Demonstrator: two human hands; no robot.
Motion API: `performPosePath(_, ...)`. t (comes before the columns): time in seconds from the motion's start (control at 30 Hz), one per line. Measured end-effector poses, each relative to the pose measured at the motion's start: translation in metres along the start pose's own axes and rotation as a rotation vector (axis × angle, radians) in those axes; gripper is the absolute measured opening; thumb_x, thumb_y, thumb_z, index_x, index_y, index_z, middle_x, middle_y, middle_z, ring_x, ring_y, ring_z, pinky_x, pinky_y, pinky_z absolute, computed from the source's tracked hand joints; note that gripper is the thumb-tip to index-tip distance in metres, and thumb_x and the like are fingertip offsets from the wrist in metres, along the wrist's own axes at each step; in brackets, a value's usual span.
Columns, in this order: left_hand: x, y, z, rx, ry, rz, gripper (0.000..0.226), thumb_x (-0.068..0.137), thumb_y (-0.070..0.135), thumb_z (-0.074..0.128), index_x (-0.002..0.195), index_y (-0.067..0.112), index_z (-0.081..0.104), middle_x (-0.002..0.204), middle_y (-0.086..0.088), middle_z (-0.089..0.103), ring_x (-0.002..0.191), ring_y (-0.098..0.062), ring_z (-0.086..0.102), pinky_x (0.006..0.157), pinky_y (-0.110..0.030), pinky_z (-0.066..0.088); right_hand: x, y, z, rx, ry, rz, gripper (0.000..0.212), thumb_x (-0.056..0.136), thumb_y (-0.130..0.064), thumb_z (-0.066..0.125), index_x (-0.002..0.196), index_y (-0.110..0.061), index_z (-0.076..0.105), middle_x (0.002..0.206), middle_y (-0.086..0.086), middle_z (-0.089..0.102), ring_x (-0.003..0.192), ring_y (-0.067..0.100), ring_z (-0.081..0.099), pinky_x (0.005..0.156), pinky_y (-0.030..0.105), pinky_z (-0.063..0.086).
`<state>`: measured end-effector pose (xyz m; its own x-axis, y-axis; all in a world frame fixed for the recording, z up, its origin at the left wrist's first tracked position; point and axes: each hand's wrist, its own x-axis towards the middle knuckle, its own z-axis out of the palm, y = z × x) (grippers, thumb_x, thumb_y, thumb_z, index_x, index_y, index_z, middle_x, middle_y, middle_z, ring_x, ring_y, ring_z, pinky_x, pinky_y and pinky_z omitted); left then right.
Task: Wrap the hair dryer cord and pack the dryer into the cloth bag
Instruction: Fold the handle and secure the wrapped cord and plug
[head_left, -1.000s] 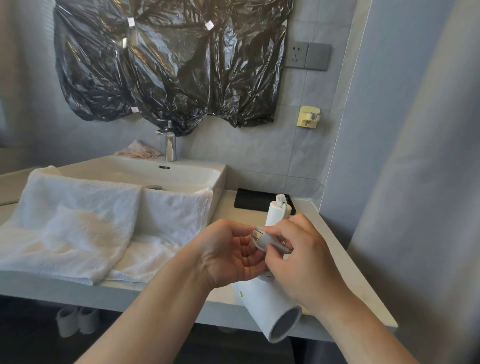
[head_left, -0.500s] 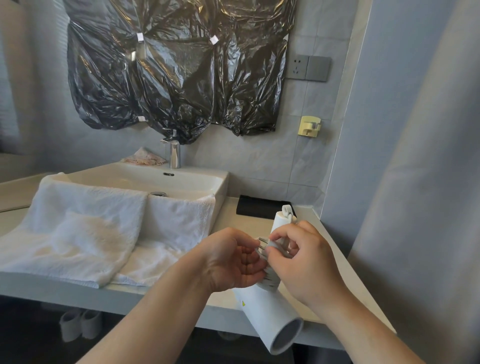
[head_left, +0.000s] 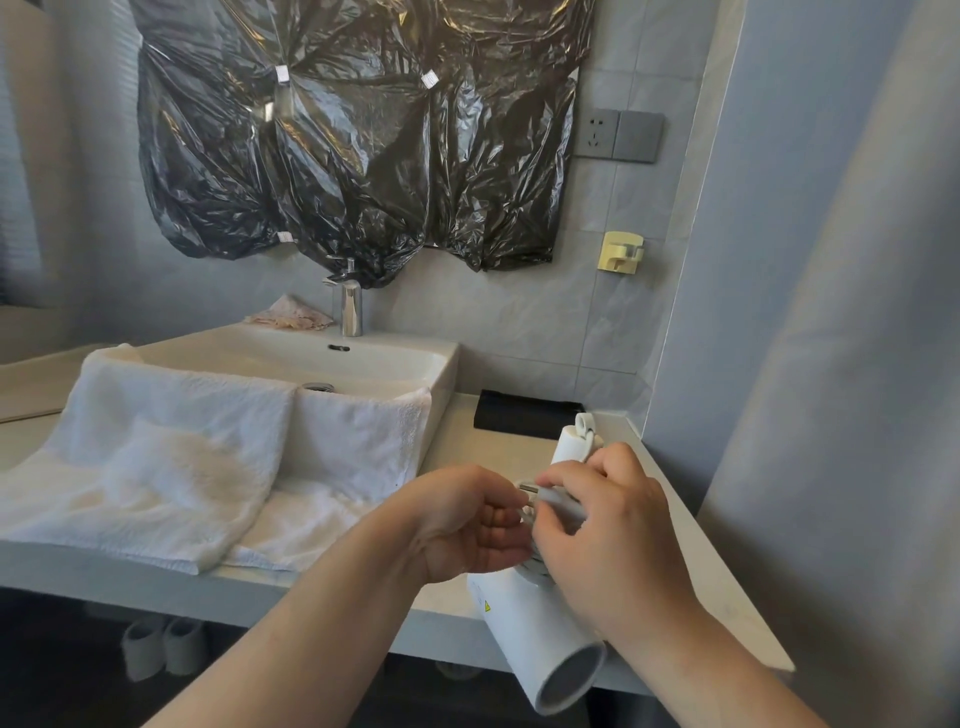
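Landmark: the sink (head_left: 447, 374) is standing on the bench (head_left: 519, 452), and every place below is being given from it.
Hair dryer: a white hair dryer (head_left: 535, 623) is being held to the right of the sink, above the front edge of the bench, with its open barrel pointing toward the camera and its handle rising away toward the wall.
Cord: the cord (head_left: 535, 564) is lying in coils around the handle, mostly hidden between the 2 hands.
Plug: a grey plug (head_left: 553, 500) is sticking out leftward from the fingers, its metal pins showing.
Left hand: the left hand (head_left: 467, 519) is curling palm-up beside the handle, fingers bent inward toward the plug; I cannot tell whether it is gripping anything.
Right hand: the right hand (head_left: 613, 530) is closing over the coils and pinching the plug between thumb and fingers.
Bag: a flat black cloth bag (head_left: 519, 421) is lying on the bench just right of the sink, against the wall and behind the dryer.
Towels: 2 white towels (head_left: 182, 452) are draping over the front rim of the sink and onto the bench.
Tap: a chrome tap (head_left: 350, 306) is standing at the back of the sink.
Wall: crumpled black plastic sheet (head_left: 363, 135) is hanging taped above the sink, and a socket (head_left: 618, 135) is sitting up to the right of it.
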<state>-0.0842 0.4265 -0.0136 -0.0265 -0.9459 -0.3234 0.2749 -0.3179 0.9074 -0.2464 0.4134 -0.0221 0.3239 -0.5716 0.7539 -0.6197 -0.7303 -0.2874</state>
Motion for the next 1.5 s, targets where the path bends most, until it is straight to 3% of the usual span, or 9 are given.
performPosePath(0.17,-0.001,-0.003,-0.002,-0.02,-0.041,-0.009,0.013,0.088,0.003,0.052,0.09,-0.002,0.064,0.082,-0.014,0.065,0.067,-0.022,0.067,0.066,-0.032,0.059,0.003,-0.006,-0.001,-0.057,-0.035,-0.036,0.021,0.074,-0.031,0.068,0.093,-0.029,0.074,0.087,-0.002,0.051,0.072,0.022,0.053,0.058,0.032,0.05)
performPosePath(0.37,0.002,-0.006,0.001,0.027,-0.024,0.049,0.015,0.089,0.001,0.053,0.098,-0.002,0.065,0.097,-0.018,0.063,0.074,-0.022,0.065,0.066,-0.029,0.059,0.007,-0.006,-0.004,-0.063,-0.031,-0.004,0.019,0.074,-0.027,0.071,0.092,-0.03,0.076,0.085,-0.007,0.046,0.073,0.023,0.054,0.064,0.034,0.051)
performPosePath(0.5,0.002,-0.008,-0.001,-0.009,-0.059,0.079,0.014,0.086,-0.002,0.055,0.097,-0.003,0.064,0.104,-0.022,0.062,0.093,-0.029,0.062,0.084,-0.036,0.058,0.005,0.001,-0.006,0.019,-0.049,0.003,0.019,0.076,-0.025,0.072,0.095,-0.029,0.076,0.087,-0.01,0.045,0.081,0.023,0.057,0.067,0.035,0.052)
performPosePath(0.6,0.0,-0.01,-0.004,-0.084,-0.106,0.043,0.033,0.07,0.005,0.061,0.102,-0.004,0.063,0.104,-0.021,0.061,0.095,-0.03,0.061,0.092,-0.041,0.056,0.004,0.004,-0.006,0.052,-0.06,0.004,0.019,0.078,-0.025,0.073,0.097,-0.027,0.076,0.09,-0.01,0.045,0.086,0.019,0.056,0.07,0.029,0.051)
performPosePath(0.87,0.004,-0.012,-0.004,-0.025,-0.05,0.112,0.012,0.092,0.005,0.055,0.101,-0.001,0.06,0.107,-0.022,0.058,0.1,-0.034,0.059,0.102,-0.047,0.05,0.007,0.007,-0.002,0.042,-0.062,-0.008,0.021,0.079,-0.026,0.073,0.099,-0.027,0.075,0.092,-0.009,0.045,0.088,0.019,0.058,0.075,0.031,0.053)
performPosePath(0.93,0.004,-0.01,-0.002,-0.033,0.006,0.09,0.012,0.089,0.005,0.055,0.098,-0.002,0.06,0.099,-0.02,0.057,0.091,-0.031,0.061,0.099,-0.046,0.052,0.008,0.006,-0.002,0.037,-0.068,-0.023,0.021,0.078,-0.026,0.073,0.099,-0.029,0.075,0.09,-0.008,0.046,0.086,0.021,0.058,0.072,0.032,0.053)
performPosePath(1.07,0.003,-0.004,0.001,0.018,0.116,0.081,0.012,0.088,0.008,0.062,0.077,0.001,0.06,0.07,-0.01,0.054,0.063,-0.022,0.058,0.08,-0.037,0.057,0.01,0.006,0.0,0.031,-0.064,-0.058,0.023,0.076,-0.023,0.074,0.098,-0.03,0.075,0.087,-0.005,0.045,0.079,0.024,0.056,0.067,0.036,0.052)
performPosePath(1.23,0.005,0.005,0.003,0.143,0.179,0.115,0.012,0.089,0.006,0.064,0.078,0.002,0.061,0.07,-0.009,0.056,0.064,-0.022,0.057,0.072,-0.033,0.056,0.014,0.007,0.0,0.017,-0.065,-0.067,0.023,0.079,-0.023,0.075,0.101,-0.027,0.076,0.086,-0.009,0.04,0.081,0.019,0.053,0.066,0.027,0.046)
performPosePath(1.5,0.013,0.009,0.005,0.171,0.287,0.202,0.008,0.081,0.0,0.066,0.073,0.0,0.064,0.063,-0.014,0.06,0.06,-0.025,0.058,0.068,-0.033,0.057,0.016,0.004,0.005,-0.014,-0.09,-0.062,0.025,0.083,-0.022,0.071,0.107,-0.028,0.074,0.09,-0.008,0.042,0.09,0.017,0.05,0.074,0.029,0.05)
